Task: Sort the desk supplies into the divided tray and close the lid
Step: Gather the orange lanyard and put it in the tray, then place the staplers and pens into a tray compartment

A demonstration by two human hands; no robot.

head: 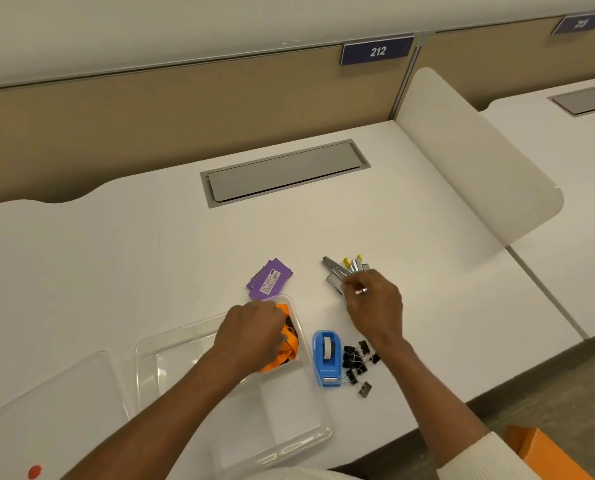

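Observation:
The clear divided tray (171, 344) sits on the white desk near the front edge. My left hand (251, 334) is inside its far right compartment, closed on an orange and black lanyard (285, 355). My right hand (375, 306) rests on a bunch of silver and yellow clips (344, 268), its fingers curled around them. Purple flat packs (272, 280) lie just beyond the tray. A blue tape dispenser (327, 358) stands right of the tray, with several black binder clips (358, 362) beside it. The clear lid (47, 403) lies left of the tray.
A grey cable hatch (285, 171) is set into the desk further back. A frosted divider panel (472, 150) rises at the right, a beige partition (150, 112) behind. An orange box (545, 452) sits below the desk's front edge at the right.

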